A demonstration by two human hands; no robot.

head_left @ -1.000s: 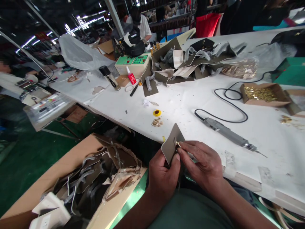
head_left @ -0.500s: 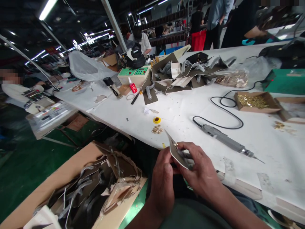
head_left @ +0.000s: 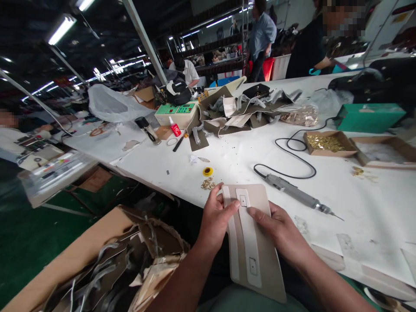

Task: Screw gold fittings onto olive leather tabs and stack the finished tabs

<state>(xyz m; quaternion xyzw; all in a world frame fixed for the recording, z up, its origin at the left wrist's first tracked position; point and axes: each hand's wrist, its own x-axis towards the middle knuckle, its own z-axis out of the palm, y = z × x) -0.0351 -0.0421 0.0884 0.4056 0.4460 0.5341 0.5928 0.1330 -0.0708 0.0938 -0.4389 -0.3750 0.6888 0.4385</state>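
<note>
A: What has just changed?
B: The panel [head_left: 273, 268] has swung round: its pale backing faces up, bringing two marked rectangles into view.
A: Where does it lie?
B: Between the hands, by the bench's [head_left: 227, 158] near edge. The left hand [head_left: 212, 221] pinches its left side; the right hand [head_left: 286, 229] pinches its right, thumb across the face. Farther right lies a corded tool [head_left: 295, 194].

Power tool [head_left: 299, 193] on table [head_left: 227, 162]; loose fittings [head_left: 207, 183] left of tool; open box [head_left: 329, 151] behind.
</note>
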